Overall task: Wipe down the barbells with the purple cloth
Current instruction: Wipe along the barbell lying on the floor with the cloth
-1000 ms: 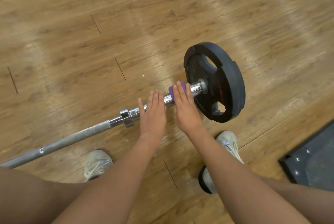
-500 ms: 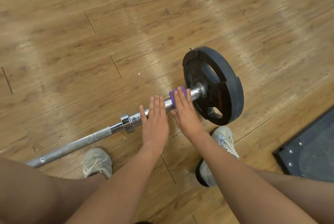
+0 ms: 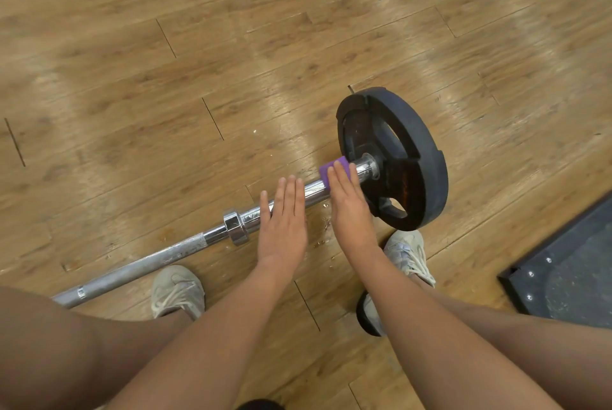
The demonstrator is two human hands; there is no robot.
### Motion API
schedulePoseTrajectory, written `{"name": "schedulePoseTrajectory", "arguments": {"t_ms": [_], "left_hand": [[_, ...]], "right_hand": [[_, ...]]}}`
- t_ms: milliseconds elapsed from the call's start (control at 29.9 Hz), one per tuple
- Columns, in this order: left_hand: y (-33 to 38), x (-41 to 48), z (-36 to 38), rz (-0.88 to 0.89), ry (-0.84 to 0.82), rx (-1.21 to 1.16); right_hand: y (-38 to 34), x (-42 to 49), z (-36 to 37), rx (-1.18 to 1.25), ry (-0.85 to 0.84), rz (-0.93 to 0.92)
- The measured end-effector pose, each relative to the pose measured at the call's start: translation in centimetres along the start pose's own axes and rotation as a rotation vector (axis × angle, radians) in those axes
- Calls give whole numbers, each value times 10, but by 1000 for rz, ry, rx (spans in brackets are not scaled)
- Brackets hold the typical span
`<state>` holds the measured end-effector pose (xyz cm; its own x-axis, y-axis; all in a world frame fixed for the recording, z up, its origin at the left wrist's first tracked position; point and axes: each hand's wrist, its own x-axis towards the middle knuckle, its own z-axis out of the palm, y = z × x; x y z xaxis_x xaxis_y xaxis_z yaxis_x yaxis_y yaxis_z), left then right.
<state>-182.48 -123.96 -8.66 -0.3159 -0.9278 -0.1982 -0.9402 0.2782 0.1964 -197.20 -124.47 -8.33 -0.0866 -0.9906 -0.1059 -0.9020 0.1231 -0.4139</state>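
1. Our barbell (image 3: 185, 250) lies on the floor, its long axis running from the black weight plate (image 3: 414, 158) away toward our left side.
2. The purple cloth (image 3: 331, 166) sits on the chrome sleeve just beside the plate.
3. Our right hand (image 3: 347, 207), the one nearer the plate, lies flat over the cloth. Its fingers are straight, pressing rather than curling round.
4. Our left hand (image 3: 283, 227) rests flat on the bare sleeve farther from the plate, between the cloth and the collar (image 3: 235, 225), holding nothing.
5. We judge the next stroke must follow the sleeve's axis away from the plate, so the left hand would have to shift.
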Motion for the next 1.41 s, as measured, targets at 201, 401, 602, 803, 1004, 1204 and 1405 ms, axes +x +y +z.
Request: {"name": "schedulePoseTrajectory", "arguments": {"t_ms": [201, 401, 602, 803, 1004, 1204, 1405], "left_hand": [[-2, 17, -6, 1, -43, 6], [-8, 26, -12, 12, -74, 3], [-23, 45, -15, 30, -119, -40], [-32, 63, -27, 41, -188, -57], [-42, 79, -32, 41, -207, -39], [-55, 103, -43, 28, -320, -132], [-62, 116, -49, 29, -326, -129]], "right_hand": [[12, 7, -10, -82, -61, -26], [12, 18, -13, -83, -99, -53], [10, 39, -14, -59, -40, 32], [-1, 47, -1, -22, -43, -120], [1, 69, 0, 25, 44, 0], [4, 87, -6, 69, 37, -98], [-6, 98, 3, 121, 120, -67]]}}
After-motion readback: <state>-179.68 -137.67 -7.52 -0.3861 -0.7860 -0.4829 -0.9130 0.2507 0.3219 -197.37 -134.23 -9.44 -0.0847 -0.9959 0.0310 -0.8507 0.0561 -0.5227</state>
